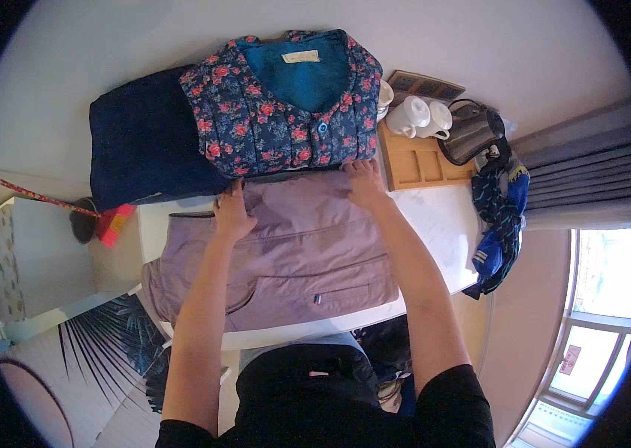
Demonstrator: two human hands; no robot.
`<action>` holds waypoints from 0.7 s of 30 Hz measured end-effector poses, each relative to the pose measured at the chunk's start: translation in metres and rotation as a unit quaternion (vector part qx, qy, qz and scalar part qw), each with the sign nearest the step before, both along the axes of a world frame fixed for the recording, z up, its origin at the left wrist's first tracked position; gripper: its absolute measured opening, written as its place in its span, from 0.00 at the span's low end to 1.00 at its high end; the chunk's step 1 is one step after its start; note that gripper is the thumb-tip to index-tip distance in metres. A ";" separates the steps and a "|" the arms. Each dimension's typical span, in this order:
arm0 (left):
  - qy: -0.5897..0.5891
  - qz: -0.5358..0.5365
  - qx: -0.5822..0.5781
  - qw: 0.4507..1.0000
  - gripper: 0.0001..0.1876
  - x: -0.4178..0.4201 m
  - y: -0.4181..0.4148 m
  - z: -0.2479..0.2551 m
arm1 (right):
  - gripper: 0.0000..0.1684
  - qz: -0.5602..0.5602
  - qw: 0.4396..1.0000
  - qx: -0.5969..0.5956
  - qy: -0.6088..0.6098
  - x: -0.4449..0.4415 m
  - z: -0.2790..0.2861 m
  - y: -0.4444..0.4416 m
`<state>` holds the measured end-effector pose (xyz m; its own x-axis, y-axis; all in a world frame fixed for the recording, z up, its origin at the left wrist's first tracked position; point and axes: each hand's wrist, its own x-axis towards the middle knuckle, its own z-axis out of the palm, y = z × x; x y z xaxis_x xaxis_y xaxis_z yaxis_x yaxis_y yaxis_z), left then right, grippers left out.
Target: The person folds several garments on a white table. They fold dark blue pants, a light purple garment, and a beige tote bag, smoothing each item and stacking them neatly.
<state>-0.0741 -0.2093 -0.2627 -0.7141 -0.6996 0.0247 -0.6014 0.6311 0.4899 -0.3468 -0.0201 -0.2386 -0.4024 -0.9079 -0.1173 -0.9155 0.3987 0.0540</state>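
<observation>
A folded mauve garment (304, 241) lies flat on the white table before me, with long seams, a pocket opening and a small dark tag. My left hand (232, 215) grips its far edge left of the middle, the thumb spread over the cloth. At the same edge further right, my right hand (364, 182) has its fingers curled over the fabric. Both sets of fingertips are partly hidden. Just beyond them is a folded floral quilted vest (287, 129) with a teal lining and a blue button. It overlaps folded dark navy clothing (147, 134) on the left.
On the right, a wooden tray (421, 168) holds white lidded mugs (407, 116) beside a dark electric kettle (472, 134). Bunched blue patterned cloth (497, 235) hangs over the table's right end. A flowered stick-like handle (38, 193) and a red-yellow packet (115, 225) are at left.
</observation>
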 end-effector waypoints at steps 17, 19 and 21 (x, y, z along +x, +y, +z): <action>-0.029 -0.079 -0.032 0.996 0.18 0.074 0.036 0.027 | 0.25 -0.163 0.975 -0.133 -0.064 0.107 0.019 0.134; -0.025 -0.106 0.005 0.994 0.21 0.081 0.029 0.027 | 0.29 -0.157 0.961 -0.196 -0.119 0.123 0.020 0.115; -0.002 -0.123 0.021 0.992 0.23 0.083 0.023 0.007 | 0.36 -0.155 0.935 -0.253 -0.193 0.152 0.008 0.078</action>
